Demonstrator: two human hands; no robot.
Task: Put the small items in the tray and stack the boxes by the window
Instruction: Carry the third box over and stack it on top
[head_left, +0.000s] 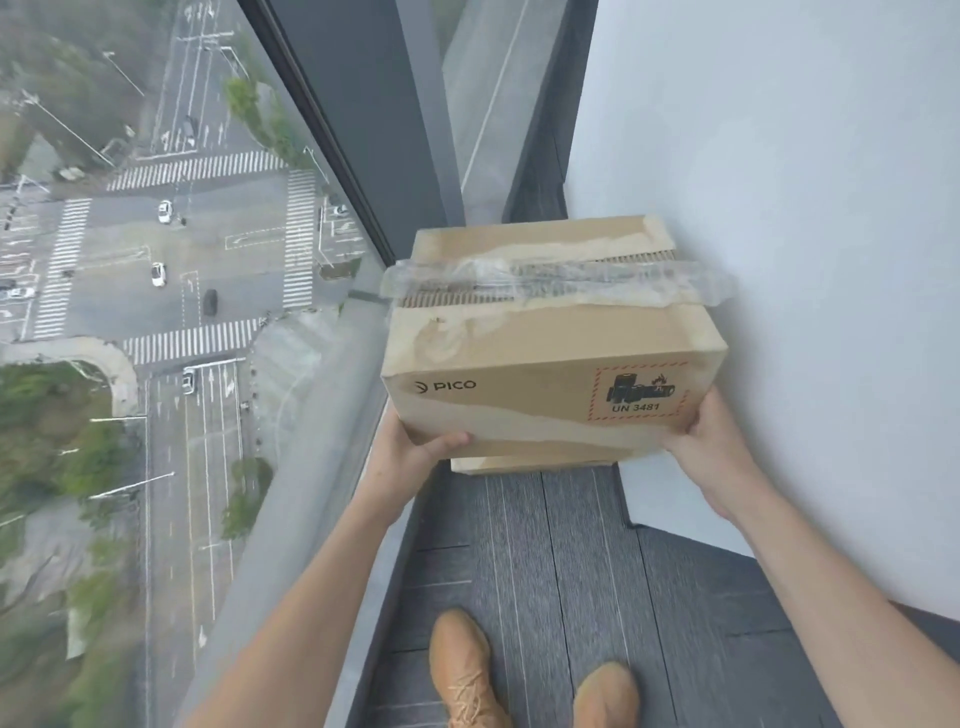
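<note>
**Cardboard box held over a second box at the window corner**

The window fills the left side, floor to ceiling, with a street junction visible far below through the glass. A white wall closes the right side, and grey carpet flooring runs between the two into a narrow corner.

In that corner the person holds a brown cardboard box, marked PICO on its near face with a red-bordered UN 3481 battery label at the right. Torn clear tape lies across its top seam, loose at both ends. Directly beneath it, the edge of a second box shows on the floor; whether the two touch cannot be determined.

The left hand grips the lower left corner of the upper box, thumb pressed on the front face. The right hand clasps the lower right corner.

Two tan lace-up shoes stand on the carpet at the bottom.
</note>
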